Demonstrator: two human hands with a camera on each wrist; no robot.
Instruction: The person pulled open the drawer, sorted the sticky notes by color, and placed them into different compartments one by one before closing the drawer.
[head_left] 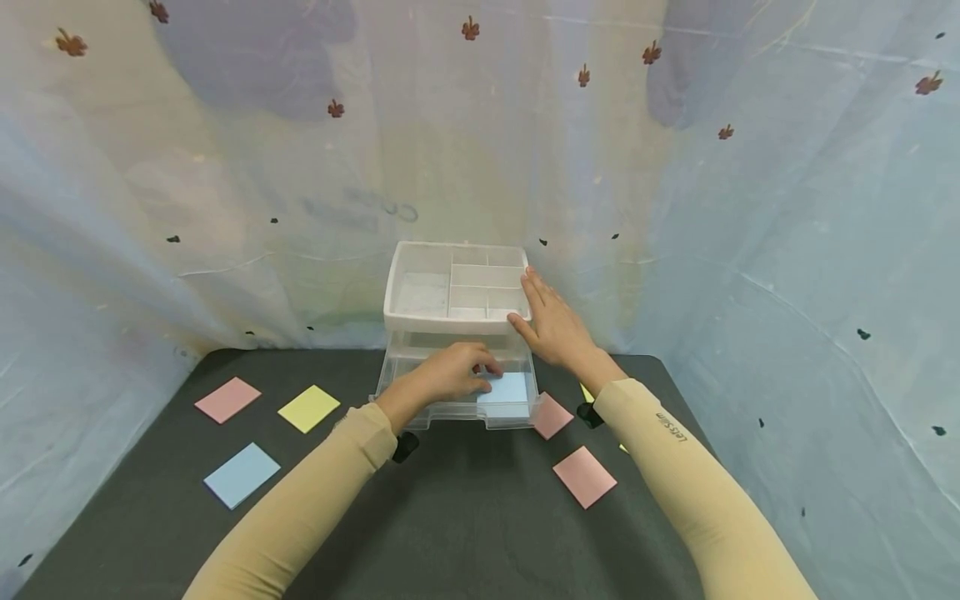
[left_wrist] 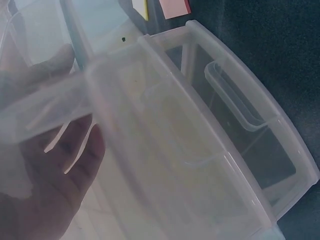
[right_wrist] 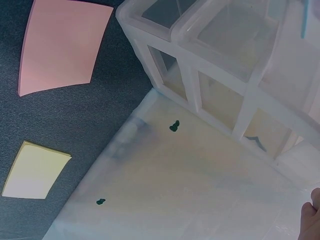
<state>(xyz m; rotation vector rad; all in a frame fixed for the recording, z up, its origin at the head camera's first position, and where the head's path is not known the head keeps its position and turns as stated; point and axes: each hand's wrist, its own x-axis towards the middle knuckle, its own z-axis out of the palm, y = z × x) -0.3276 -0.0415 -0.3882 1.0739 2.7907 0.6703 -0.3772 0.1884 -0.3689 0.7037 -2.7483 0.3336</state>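
Note:
A white plastic organizer (head_left: 462, 323) stands at the back of the dark table, with a clear drawer (head_left: 450, 412) pulled out below its divided top tray. Flat inside this drawer, at its right side, lies a blue sticky-note pad (head_left: 506, 398). My left hand (head_left: 452, 372) reaches over the drawer, its loosely bent fingers at the pad's left edge. In the left wrist view, clear plastic partly covers the left hand (left_wrist: 60, 165), and thumb and fingers stand apart. My right hand (head_left: 557, 325) rests with extended fingers against the right rim of the top tray.
On the table's left lie a pink pad (head_left: 228, 400), a yellow pad (head_left: 309, 408) and another blue pad (head_left: 242, 476). To the right are two pink pads (head_left: 585, 477) and a yellow pad (right_wrist: 37, 171), partly behind my right forearm. A patterned curtain (head_left: 465, 167) hangs close behind the organizer.

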